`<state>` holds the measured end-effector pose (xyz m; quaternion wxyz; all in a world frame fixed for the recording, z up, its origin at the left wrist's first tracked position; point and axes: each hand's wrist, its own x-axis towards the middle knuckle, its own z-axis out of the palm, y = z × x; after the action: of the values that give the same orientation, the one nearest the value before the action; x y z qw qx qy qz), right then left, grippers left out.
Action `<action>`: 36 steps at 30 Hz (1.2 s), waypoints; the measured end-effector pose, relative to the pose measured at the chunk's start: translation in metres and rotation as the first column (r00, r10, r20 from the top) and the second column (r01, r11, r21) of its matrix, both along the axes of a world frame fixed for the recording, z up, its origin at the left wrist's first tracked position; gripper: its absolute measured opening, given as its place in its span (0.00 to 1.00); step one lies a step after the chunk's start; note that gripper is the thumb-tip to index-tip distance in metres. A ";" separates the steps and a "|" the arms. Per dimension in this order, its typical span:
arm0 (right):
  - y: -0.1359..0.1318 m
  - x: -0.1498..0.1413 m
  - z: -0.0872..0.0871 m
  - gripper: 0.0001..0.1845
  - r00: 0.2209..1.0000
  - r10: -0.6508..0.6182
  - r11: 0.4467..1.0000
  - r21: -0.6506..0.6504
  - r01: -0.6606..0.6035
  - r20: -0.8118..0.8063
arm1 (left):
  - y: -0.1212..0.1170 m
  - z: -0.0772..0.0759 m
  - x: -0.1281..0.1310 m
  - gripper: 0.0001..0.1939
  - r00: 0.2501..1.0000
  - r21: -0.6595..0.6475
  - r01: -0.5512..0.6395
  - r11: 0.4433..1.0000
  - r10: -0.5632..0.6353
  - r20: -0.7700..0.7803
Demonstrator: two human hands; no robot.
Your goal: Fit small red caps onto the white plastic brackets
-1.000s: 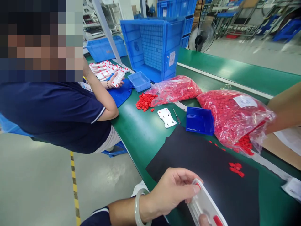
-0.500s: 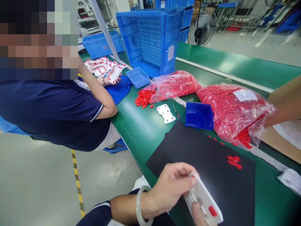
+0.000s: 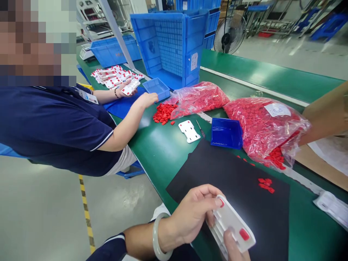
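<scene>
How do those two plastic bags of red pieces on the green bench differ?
The right clear plastic bag of small red pieces looks bigger and fuller than the left clear plastic bag. The right one carries a white label; none shows on the left one. Both hold similar red pieces and lie on the green bench.

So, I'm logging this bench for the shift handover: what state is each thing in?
White plastic carrier, held by left hand and right hand, red pieces seated
Nearer bag of red pieces, full
Farther bag of red pieces, full
Large blue crate, tipped on its side
White carrier on bench, lying flat
</scene>
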<state>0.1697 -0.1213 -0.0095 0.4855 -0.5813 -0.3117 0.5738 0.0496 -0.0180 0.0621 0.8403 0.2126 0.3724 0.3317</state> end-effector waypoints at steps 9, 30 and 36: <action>0.018 -0.004 0.018 0.27 0.977 0.108 0.991 0.064 -0.121 0.185 | -0.001 0.000 0.003 0.07 0.998 -0.085 -0.060 0.995 0.063 0.022; 0.020 -0.004 0.033 0.26 0.691 0.002 0.983 -0.126 -0.135 -0.723 | 0.009 -0.006 -0.004 0.15 0.996 0.149 0.085 0.985 -0.079 -0.046; 0.019 -0.005 0.027 0.26 0.688 0.082 0.979 -0.071 -0.190 -0.721 | 0.009 -0.009 -0.005 0.14 0.994 0.152 0.096 0.984 -0.088 -0.058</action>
<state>0.1649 -0.1027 0.0174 0.4823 -0.3209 -0.1004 0.8089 0.0450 -0.0092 0.0534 0.8258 0.3025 0.3569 0.3149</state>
